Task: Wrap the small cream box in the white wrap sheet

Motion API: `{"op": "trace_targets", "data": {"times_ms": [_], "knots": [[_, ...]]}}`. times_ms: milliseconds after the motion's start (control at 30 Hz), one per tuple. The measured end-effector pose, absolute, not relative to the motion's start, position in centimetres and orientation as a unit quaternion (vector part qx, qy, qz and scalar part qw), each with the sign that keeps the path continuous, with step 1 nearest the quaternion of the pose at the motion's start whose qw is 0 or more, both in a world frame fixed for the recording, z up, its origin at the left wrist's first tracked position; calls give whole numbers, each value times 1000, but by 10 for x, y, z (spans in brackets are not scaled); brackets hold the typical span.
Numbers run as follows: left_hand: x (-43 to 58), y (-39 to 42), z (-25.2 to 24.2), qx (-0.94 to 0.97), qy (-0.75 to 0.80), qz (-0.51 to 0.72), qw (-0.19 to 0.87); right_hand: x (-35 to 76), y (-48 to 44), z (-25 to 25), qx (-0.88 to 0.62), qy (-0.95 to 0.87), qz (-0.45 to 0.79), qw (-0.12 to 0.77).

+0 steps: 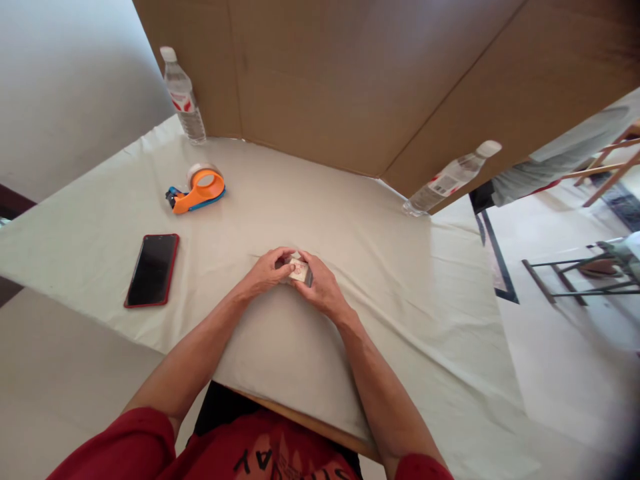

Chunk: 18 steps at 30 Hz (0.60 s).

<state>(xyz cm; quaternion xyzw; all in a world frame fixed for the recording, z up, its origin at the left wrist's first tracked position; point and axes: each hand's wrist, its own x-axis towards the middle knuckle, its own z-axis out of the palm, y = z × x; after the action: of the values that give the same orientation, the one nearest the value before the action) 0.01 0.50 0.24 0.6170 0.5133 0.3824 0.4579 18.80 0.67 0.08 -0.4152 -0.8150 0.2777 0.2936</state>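
Just above the cloth, near the middle of the table, both my hands close around what looks like a deck of playing cards [299,269]. Its pale top face carries a reddish print, and a greyish side shows at the right. My left hand [273,270] grips the left end, its thumb lying over the top. Around the right end wrap the fingers and thumb of my right hand [320,285]. Fingers cover much of the deck's edges.
A red-edged phone [152,271] and an orange tape dispenser [201,192] lie to the left on the pale tablecloth [400,293]. Water bottles stand at the back left [185,100] and back right [450,179], before a tall cardboard screen [320,80]. A metal-legged stool [580,273] is beyond the table.
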Motion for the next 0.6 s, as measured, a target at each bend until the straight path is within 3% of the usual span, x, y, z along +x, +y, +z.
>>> {"op": "trace_targets", "data": {"times_ms": [600], "knots": [[2, 4, 6, 607, 512, 379, 475, 188, 8, -4, -414, -800, 296, 316]]}}
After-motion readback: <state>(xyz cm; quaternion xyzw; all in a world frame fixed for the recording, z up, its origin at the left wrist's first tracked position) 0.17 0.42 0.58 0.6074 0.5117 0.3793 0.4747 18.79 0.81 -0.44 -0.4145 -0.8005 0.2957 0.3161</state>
